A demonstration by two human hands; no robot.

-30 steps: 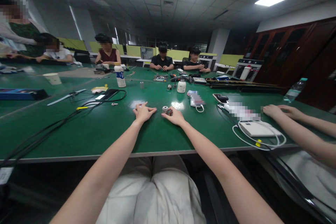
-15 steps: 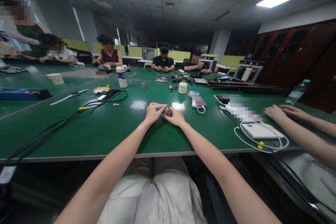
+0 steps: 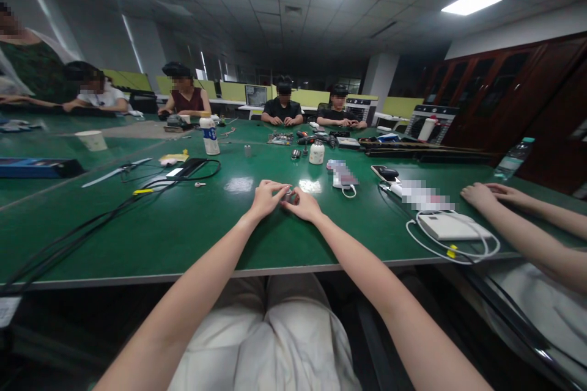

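On the bench [image 3: 183, 244] before us, our right hand [image 3: 306, 204] pinches a cylinder [image 3: 288, 196] between its fingers; our left hand [image 3: 266, 197] is at its top, whether its fingers pinch we cannot tell.

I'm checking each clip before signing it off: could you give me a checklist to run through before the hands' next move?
1. Right hand at the small metal cylinder: ok.
2. Left hand at the cylinder's top: ok.
3. Cylinder fully visible: not ok, partly covered.
4. Left hand's grip firm: cannot tell.
5. White jar apart from both hands: ok.
6. Neighbour's hand away from cylinder: ok.
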